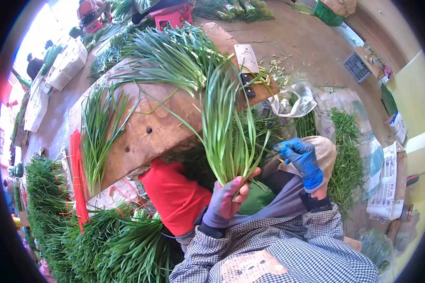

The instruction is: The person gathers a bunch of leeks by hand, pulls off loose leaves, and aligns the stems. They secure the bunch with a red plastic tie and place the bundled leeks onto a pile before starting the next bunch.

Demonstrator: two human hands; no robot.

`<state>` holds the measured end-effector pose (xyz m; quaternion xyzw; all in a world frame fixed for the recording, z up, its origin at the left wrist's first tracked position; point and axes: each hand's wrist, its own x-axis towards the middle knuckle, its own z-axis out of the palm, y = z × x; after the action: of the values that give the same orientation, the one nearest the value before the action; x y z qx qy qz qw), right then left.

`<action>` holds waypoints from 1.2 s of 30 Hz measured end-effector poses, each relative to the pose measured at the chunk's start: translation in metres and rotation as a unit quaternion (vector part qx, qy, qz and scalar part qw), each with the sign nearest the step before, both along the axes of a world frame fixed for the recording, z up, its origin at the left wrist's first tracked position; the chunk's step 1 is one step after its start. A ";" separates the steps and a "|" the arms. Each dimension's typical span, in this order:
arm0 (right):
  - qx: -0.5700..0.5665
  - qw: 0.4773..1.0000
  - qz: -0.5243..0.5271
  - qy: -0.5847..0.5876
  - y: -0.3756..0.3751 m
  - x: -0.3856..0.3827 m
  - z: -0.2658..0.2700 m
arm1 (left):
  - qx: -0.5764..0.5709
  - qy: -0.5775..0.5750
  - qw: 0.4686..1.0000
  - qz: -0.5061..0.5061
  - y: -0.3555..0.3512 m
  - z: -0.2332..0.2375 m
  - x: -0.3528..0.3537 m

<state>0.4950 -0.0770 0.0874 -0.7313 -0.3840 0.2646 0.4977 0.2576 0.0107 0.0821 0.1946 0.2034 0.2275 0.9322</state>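
Observation:
My left hand (226, 200), in a purple-grey glove with bare fingertips, is wrapped round the base of a bunch of garlic chives (222, 127). The long green leaves fan upward, away from my body. To the right, my right hand (300, 160) wears a blue glove and hovers near my knee. Its fingers are curled together; a thin strand seems to lie at the fingertips, too small to make out. Ahead is a wooden board (151, 122) bearing a large heap of chives (174, 59) and a smaller bunch (101, 132). A cleaver (246, 59) rests on its right part.
Red ties (77, 174) hang at the board's left edge. Tied bundles of greens (99, 240) are stacked at lower left. Loose greens (347, 155) and a white plastic bag (297, 100) lie to the right. White crates (67, 63) stand at upper left; a pink stool (172, 16) is beyond the board.

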 end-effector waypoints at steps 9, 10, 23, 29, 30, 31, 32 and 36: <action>0.069 0.988 0.131 0.044 0.038 -0.065 0.009 | -0.048 0.001 0.998 0.043 0.013 -0.042 -0.004; 0.082 0.986 0.147 0.000 0.041 -0.070 0.010 | -0.036 0.014 0.998 0.046 0.013 -0.040 -0.004; -0.096 0.942 0.235 -0.221 0.075 -0.104 0.001 | 0.052 -0.022 0.998 0.010 0.009 -0.074 -0.004; -0.112 0.957 0.222 -0.150 0.076 -0.101 -0.012 | 0.097 0.051 0.994 0.029 0.002 -0.080 0.000; -0.094 0.963 0.210 -0.140 0.077 -0.099 -0.017 | 0.115 0.067 0.991 0.011 0.003 -0.081 -0.001; -0.076 0.969 0.198 -0.130 0.076 -0.098 -0.019 | 0.134 0.082 0.988 -0.006 0.004 -0.081 -0.002; -0.092 0.970 0.198 -0.106 0.074 -0.094 -0.018 | 0.134 0.083 0.988 -0.006 0.004 -0.081 -0.003; -0.046 0.983 0.167 -0.067 0.067 -0.076 -0.014 | 0.003 0.038 0.999 0.021 0.009 -0.053 -0.008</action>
<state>0.4190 -0.0103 0.0738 -0.6949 -0.5206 0.3118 0.3858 0.2493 0.0196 0.0295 0.2012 0.2417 0.2405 0.9183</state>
